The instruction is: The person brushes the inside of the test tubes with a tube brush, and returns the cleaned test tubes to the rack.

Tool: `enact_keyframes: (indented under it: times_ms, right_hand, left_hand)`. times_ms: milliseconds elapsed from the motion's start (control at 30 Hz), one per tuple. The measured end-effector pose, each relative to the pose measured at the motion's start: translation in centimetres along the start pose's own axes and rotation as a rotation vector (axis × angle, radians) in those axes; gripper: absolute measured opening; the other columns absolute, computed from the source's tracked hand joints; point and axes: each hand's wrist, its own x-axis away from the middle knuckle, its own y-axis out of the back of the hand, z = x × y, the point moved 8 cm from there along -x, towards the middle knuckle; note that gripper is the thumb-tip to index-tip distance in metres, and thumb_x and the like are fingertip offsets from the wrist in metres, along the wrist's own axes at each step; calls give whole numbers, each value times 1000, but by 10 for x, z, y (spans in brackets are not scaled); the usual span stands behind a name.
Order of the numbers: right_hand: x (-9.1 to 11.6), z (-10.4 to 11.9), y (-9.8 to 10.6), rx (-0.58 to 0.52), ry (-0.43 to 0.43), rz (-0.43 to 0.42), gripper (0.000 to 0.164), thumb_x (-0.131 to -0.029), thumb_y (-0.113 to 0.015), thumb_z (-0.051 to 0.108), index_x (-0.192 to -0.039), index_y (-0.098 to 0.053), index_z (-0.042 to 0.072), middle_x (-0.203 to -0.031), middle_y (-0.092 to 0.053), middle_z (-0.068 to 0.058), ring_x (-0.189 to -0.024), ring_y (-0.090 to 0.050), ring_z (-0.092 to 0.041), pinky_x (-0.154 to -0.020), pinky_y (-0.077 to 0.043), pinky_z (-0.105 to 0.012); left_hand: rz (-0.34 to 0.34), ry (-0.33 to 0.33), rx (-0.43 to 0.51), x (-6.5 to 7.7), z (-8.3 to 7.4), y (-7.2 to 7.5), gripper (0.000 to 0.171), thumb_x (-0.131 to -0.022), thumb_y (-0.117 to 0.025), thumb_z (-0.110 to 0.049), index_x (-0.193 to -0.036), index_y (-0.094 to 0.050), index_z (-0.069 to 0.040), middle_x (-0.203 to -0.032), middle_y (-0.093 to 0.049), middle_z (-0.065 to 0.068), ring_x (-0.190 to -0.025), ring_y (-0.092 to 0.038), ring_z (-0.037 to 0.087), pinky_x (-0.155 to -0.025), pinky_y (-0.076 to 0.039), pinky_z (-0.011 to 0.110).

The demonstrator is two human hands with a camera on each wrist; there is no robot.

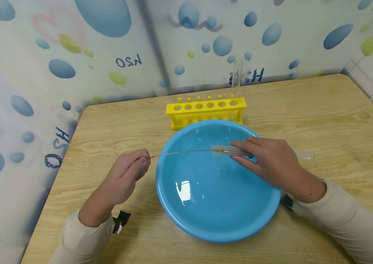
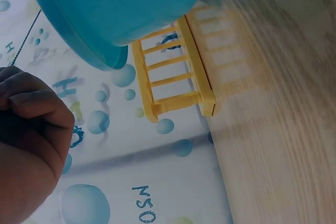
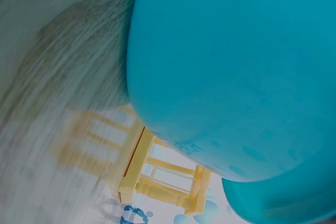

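Note:
Above the blue basin (image 1: 186, 216), my right hand (image 1: 272, 161) holds a clear test tube (image 1: 236, 150) level. Pale bristles of a test tube brush (image 1: 217, 149) show at the tube's left end, some inside it. The brush's thin wire (image 1: 183, 151) runs left to my left hand (image 1: 128, 172), whose curled fingers grip its end beyond the basin's left rim. In the left wrist view the curled left hand (image 2: 31, 129) is at the left edge. A clear rounded end (image 1: 306, 154) shows right of my right hand; I cannot tell if it belongs to the held tube.
Behind the basin stands a yellow test tube rack (image 1: 206, 110), with one clear tube (image 1: 237, 75) upright in its right end hole. Everything rests on a wooden table (image 1: 345, 121). A wall (image 1: 160, 44) patterned with bubbles rises behind it. Light reflects inside the basin.

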Motion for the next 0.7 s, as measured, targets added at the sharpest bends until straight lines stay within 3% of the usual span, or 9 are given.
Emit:
enact_keyframes:
  times_ms: [267, 533, 700]
  right_hand:
    - [1, -1, 0, -2, 0, 3, 42, -81, -84, 29, -119, -73, 14, -88, -74, -3, -66, -68, -15, -52, -45, -22]
    - [1, -1, 0, -9, 3, 1, 42, -81, -84, 29, -118, -73, 13, -94, -76, -6, -74, -74, -20, -56, -54, -29]
    - [0, -2, 0, -10, -1, 1, 42, -81, -84, 29, -118, -73, 13, -95, -76, -6, -75, -74, -20, -56, -54, -29]
  left_hand:
    - [4, -33, 21, -2, -3, -13, 33, -103, -34, 6, -75, -46, -7, -57, -34, 1, -49, -35, 9, -46, -33, 24]
    - [-31, -51, 18, -3, -4, -18, 33, -101, -33, 8, -75, -48, -5, -57, -35, 1, -50, -36, 8, -47, -35, 24]
    - [-36, -37, 15, -5, -2, -20, 33, -102, -34, 7, -74, -48, -5, -57, -36, 1, -50, -35, 9, -47, -34, 24]
